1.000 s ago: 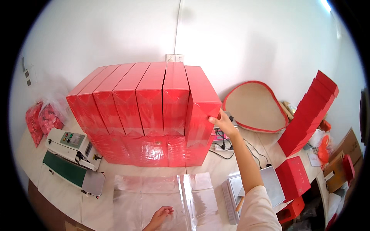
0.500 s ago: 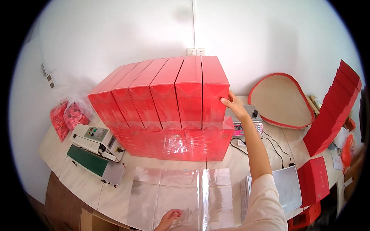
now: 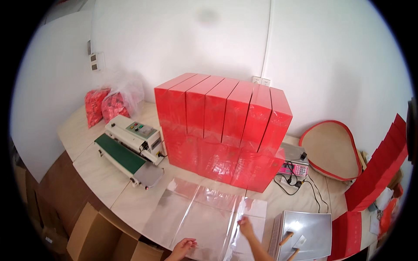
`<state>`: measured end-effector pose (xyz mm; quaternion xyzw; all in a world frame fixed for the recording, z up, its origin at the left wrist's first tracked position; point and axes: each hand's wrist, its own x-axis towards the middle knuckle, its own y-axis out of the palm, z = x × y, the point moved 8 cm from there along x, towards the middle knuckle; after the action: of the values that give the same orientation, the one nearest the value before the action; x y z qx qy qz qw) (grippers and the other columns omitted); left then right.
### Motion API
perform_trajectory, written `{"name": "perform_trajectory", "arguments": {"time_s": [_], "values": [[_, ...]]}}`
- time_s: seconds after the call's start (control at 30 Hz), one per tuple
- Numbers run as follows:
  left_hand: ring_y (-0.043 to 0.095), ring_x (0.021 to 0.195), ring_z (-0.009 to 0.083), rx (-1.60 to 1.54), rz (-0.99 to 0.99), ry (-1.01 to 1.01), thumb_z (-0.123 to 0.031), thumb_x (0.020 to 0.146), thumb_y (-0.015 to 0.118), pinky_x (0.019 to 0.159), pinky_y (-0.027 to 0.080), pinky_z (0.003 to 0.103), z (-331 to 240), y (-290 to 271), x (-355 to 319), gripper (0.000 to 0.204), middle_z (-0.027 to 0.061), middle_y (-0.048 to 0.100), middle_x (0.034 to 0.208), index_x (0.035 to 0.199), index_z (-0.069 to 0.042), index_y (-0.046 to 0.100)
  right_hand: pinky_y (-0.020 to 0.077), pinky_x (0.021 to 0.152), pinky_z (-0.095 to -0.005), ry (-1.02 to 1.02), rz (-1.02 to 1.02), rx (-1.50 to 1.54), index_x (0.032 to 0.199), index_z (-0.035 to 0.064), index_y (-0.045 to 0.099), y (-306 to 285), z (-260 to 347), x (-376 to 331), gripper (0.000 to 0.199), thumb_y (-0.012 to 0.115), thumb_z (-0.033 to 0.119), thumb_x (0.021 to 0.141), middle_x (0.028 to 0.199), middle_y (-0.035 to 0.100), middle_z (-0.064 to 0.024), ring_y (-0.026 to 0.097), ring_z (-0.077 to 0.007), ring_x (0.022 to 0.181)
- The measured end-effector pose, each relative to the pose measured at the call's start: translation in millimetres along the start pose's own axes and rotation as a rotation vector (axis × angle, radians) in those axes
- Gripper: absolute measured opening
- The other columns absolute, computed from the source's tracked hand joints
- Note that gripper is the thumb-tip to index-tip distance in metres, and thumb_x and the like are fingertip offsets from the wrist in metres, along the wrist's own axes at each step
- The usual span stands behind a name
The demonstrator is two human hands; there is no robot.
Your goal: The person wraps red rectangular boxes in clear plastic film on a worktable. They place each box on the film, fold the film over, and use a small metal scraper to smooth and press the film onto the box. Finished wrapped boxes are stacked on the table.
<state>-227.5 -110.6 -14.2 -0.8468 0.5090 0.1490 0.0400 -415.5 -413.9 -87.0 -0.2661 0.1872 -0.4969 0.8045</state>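
Note:
Clear plastic film [image 3: 204, 222] lies on the table in front of me. My left hand [image 3: 185, 248] is at its near edge, palm partly turned up, fingers extended and nothing visible in it. Over the film's right part is my right hand [image 3: 246, 227], its fingers bent and blurred near a shiny fold; whether they grip the film is unclear. Beyond the film, several red boxes [image 3: 237, 98] stand upright side by side on top of a lower layer of red boxes [image 3: 215, 163], all with a glossy clear wrap.
A sealing machine [image 3: 135, 135] with a green belt stands left, before bags of red packets [image 3: 115, 104]. On the right are a silver-topped case [image 3: 311, 224], a scale [image 3: 294, 168] with cables, a rimmed tray [image 3: 331, 145] and red boxes [image 3: 379, 169]. An open carton [image 3: 93, 230] sits lower left.
My right hand has left the rightmost upper red box and come down over the film. My left hand stays near the film's near edge. The view has shifted left, showing the carton.

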Motion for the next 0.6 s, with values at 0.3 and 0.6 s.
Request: {"name": "perform_trajectory", "arguments": {"time_s": [0.3, 0.6], "values": [[0.062, 0.099, 0.0154, -0.132, 0.004, 0.001, -0.015, 0.104, 0.045, 0.092, 0.049, 0.029, 58, -3, -92, 0.028, 0.0097, 0.066, 0.109, 0.121, 0.002, 0.057, 0.0516, 0.083, -0.0436, -0.162, 0.823, -0.274, 0.123, 0.0037, 0.055, 97, 62, -235, 0.045, 0.057, 0.037, 0.092, 0.103, 0.068, -0.0189, 0.065, -0.0367, 0.094], [0.061, 0.093, 0.0133, -0.179, 0.003, -0.131, -0.018, 0.103, 0.048, 0.084, 0.047, 0.025, 105, 55, -171, 0.024, 0.0070, 0.067, 0.106, 0.116, -0.002, 0.061, 0.0522, 0.083, -0.0471, 0.045, 0.775, -0.618, 0.119, 0.0051, 0.060, 21, -72, -365, 0.037, 0.053, 0.030, 0.093, 0.104, 0.068, -0.0177, 0.065, -0.0363, 0.100]]}}
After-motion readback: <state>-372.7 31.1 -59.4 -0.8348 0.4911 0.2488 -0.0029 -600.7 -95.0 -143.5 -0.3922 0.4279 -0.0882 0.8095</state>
